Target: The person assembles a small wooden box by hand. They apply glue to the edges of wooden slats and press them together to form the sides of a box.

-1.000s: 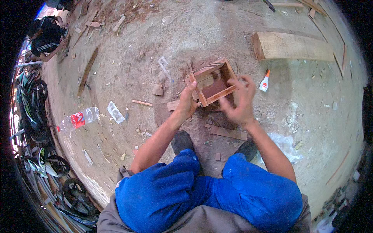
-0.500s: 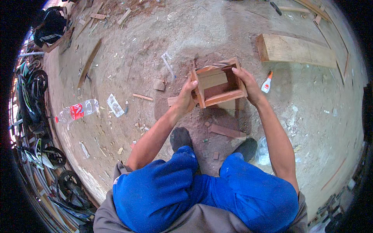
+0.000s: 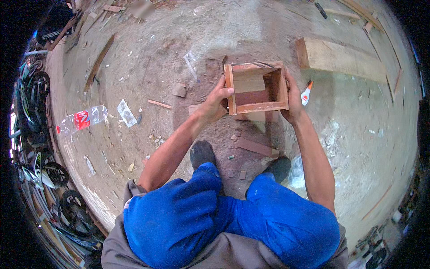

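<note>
A small wooden box [image 3: 262, 107] of reddish boards is held up between my two hands, its open side facing me. My left hand [image 3: 216, 99] grips the left wall, thumb over the front edge and fingers behind it. Along the right wall lies my right hand [image 3: 293, 101], its fingers wrapped on the outer side and partly hidden by the box. A lighter panel [image 3: 251, 84] shows inside at the back. Just right of my right hand, a white glue bottle [image 3: 306, 95] with an orange tip lies on the ground.
A thick timber block [image 3: 342, 58] lies far right. To the left are a clear plastic bottle [image 3: 96, 115] with a red label and a long wood strip [image 3: 99, 62]. A flat wood piece [image 3: 256, 147] lies between my feet. Motorbikes [image 3: 38, 103] stand along the left edge; a person [image 3: 56, 20] is far left.
The box has turned from a tilt to nearly level and shifted slightly right and up. My right thumb has left its top corner; that hand now lies along the side.
</note>
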Demonstrator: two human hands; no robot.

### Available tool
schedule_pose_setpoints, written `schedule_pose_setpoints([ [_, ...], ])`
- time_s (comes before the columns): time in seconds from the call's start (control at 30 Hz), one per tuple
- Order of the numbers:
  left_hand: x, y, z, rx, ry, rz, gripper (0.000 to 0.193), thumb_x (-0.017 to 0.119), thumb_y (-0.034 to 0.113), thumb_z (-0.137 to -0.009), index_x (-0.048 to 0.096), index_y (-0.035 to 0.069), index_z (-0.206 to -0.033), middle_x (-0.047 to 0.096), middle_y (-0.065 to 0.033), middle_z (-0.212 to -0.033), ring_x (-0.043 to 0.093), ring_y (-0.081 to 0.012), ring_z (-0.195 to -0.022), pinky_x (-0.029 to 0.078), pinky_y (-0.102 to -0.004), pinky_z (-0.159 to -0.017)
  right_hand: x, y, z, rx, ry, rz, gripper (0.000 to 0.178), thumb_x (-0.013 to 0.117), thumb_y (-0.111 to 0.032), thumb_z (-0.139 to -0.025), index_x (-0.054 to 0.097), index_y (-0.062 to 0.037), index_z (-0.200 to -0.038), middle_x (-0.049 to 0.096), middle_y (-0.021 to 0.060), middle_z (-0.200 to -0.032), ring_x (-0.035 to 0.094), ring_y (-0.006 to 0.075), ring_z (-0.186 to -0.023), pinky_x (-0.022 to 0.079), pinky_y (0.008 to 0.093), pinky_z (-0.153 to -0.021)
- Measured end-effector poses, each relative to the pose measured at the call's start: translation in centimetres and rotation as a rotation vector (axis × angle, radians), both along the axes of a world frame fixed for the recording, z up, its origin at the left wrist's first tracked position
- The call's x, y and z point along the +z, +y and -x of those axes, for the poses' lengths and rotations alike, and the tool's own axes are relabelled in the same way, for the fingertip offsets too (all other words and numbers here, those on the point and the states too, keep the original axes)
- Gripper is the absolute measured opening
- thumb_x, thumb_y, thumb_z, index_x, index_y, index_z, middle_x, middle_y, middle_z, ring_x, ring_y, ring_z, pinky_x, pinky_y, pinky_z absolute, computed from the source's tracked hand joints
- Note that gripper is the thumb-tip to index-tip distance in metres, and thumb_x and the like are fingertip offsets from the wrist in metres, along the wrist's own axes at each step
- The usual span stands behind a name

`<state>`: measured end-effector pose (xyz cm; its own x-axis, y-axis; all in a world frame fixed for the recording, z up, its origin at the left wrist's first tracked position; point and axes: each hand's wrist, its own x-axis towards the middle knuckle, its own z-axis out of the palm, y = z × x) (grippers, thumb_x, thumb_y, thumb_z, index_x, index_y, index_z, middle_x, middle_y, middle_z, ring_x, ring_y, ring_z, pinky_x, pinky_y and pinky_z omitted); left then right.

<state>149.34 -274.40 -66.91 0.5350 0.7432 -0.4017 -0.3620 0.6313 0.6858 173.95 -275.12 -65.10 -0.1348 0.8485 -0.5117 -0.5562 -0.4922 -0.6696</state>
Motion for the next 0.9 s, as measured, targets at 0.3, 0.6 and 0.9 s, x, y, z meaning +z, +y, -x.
schedule_pose_setpoints([
  [0.3, -3.3, -0.9, -0.4, 0.053, 0.182, -0.117, 0.102, 0.075, 0.037, -0.086, 0.016, 0.007, -0.163, 0.041, -0.0128, -0.153, 0.04, -0.0274, -0.142, 0.035, -0.0452, -0.119, -1.2, -0.8, -1.3, 0.034, -0.073, 0.034, 0.059, 0.061, -0.047, -0.099, 0.059, -0.0047, -0.139, 0.064, 0.0084, -0.134, 0.06, 0.0232, -0.123, 0.047, 0.0396, -0.106],
  [0.6, -3.0, -0.5, 0.7, 0.058, 0.103, -0.099, 0.094, 0.072, 0.035, -0.092, 0.017, 0.005, -0.161, 0.038, -0.0153, -0.154, 0.039, -0.0276, -0.142, 0.032, -0.0433, -0.119, -2.1, -0.4, -0.4, 0.015, -0.146, -0.003, 0.054, 0.069, -0.043, -0.096, 0.062, -0.0016, -0.129, 0.066, 0.0092, -0.121, 0.064, 0.0219, -0.111, 0.05, 0.0375, -0.098],
  [0.9, -0.7, 2.5, 1.0, -0.164, 0.38, -0.24, 0.075, 0.078, 0.047, -0.092, 0.05, 0.005, -0.148, 0.061, -0.0117, -0.138, 0.056, -0.0226, -0.129, 0.044, -0.0394, -0.111, -2.0, -0.7, -0.5, -0.003, -0.351, -0.152, 0.054, 0.076, -0.031, -0.094, 0.061, 0.0016, -0.134, 0.068, 0.0076, -0.121, 0.062, 0.0181, -0.112, 0.046, 0.034, -0.103],
])
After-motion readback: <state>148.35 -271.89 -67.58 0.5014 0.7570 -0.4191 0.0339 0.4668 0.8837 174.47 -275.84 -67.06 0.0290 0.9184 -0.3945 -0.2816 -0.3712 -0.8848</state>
